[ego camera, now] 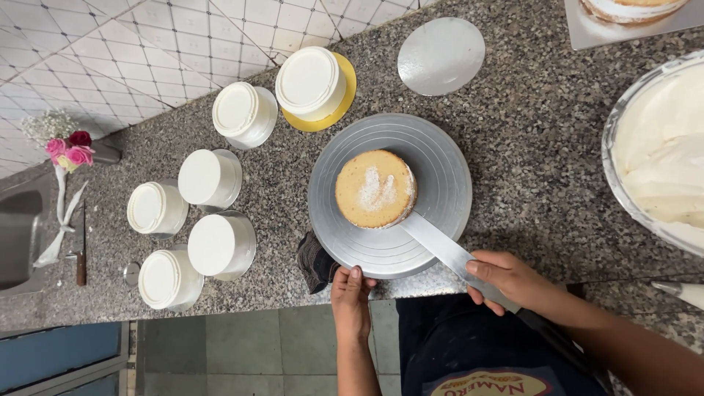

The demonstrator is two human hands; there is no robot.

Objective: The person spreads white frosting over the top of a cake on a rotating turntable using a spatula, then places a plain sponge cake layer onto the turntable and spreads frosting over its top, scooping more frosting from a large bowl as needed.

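Observation:
A small round sponge cake [374, 188] with a smear of white cream on top sits on a grey metal turntable [433, 158] at the counter's front edge. My right hand [506, 281] grips a long metal spatula [440, 246] whose blade tip touches the cake's lower right side. My left hand [350, 301] rests at the turntable's near rim, thumb on its edge, beside a dark cloth [315, 262].
Several small white-frosted cakes [220, 244] on round boards stand to the left, one [312, 82] on a yellow board. A bare silver board [441, 56] lies behind the turntable. A big bowl of white cream [660, 154] is right. Flowers [70, 150] and a knife [81, 253] lie far left.

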